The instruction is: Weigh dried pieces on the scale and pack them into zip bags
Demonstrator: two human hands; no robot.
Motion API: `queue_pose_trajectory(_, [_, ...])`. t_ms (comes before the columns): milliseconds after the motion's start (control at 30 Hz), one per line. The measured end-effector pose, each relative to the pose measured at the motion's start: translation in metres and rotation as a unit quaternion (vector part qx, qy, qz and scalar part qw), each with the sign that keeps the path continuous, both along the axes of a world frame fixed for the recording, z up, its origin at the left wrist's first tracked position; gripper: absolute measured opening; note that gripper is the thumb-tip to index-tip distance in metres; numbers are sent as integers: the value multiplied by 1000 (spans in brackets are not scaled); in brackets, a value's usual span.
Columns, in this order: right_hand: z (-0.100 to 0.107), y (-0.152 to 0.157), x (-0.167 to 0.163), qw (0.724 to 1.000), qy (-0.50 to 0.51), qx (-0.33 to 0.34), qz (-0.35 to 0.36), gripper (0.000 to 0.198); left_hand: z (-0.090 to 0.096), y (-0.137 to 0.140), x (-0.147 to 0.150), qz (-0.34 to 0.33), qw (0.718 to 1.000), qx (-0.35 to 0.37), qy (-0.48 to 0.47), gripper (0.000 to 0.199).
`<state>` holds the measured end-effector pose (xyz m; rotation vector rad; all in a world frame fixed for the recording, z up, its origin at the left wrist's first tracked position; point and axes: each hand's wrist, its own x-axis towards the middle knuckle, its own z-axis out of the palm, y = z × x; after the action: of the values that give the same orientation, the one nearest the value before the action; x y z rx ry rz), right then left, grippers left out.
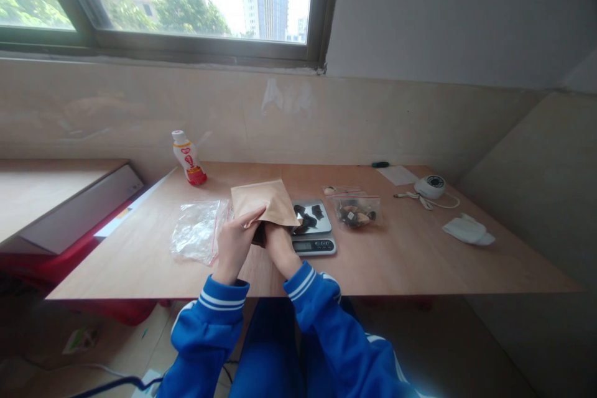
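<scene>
My left hand [236, 242] grips the near edge of a brown kraft paper bag [261, 199], its thumb lying on top of the paper. The bag's mouth faces me. My right hand [280, 247] reaches into that mouth, so its fingers are hidden and I cannot see what they hold. Just right of the bag is a kitchen scale [321, 247] with a silver plate and a dark display. Dark, dried-looking pieces [305, 219] lie on the plate, partly covered by the bag.
A clear zip bag [198, 230] lies flat at the left, and a white-and-red bottle [189, 158] stands behind it. Right of the scale is a zip bag of dark and tan pieces [355, 211]. Farther right are a white corded device [429, 186] and a crumpled white tissue [467, 230].
</scene>
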<state>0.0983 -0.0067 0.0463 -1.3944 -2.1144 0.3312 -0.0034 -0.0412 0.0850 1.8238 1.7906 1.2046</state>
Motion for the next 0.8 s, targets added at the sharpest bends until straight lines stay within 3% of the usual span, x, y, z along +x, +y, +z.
queue_pose_trajectory(100, [7, -9, 6, 999, 21, -24, -10, 41, 1, 0, -1, 1, 1000, -3, 6, 31])
queue_pose_trajectory(367, [4, -29, 24, 989, 103, -80, 71, 36, 0, -3, -4, -2, 1000, -8, 18, 29])
queue_pose_trajectory(600, [1, -44, 32, 979, 192, 3, 70, 30, 5, -4, 2, 24, 999, -20, 30, 30])
queue_pose_trajectory(800, [18, -64, 37, 948, 311, 45, 53, 26, 13, 3, 2, 33, 998, -16, 47, 27])
